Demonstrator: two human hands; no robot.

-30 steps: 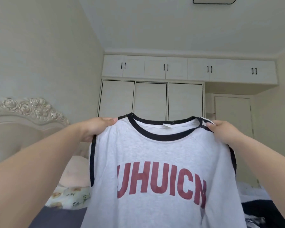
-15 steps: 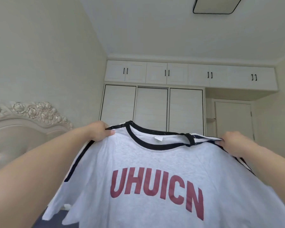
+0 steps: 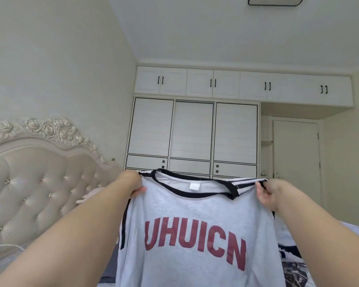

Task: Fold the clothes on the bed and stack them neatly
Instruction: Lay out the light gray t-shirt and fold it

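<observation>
a grey t-shirt (image 3: 195, 214) with dark trim and red letters hangs in the air in front of the person, spread wide by both arms, its front facing them and its lower part dropping out of sight at the bottom. the left hand (image 3: 134, 184) pinches the cloth at one shoulder and the right hand (image 3: 268, 193) pinches the striped shoulder on the other side, fingers curled round the fabric. behind it stand a tufted headboard (image 3: 39, 183) on the left and a white wardrobe (image 3: 193, 131) against the far wall.

Single head cam, faces fwd across room toward wardrobe (image 3: 193, 131), shirt (image 3: 195, 224) close in front.
</observation>
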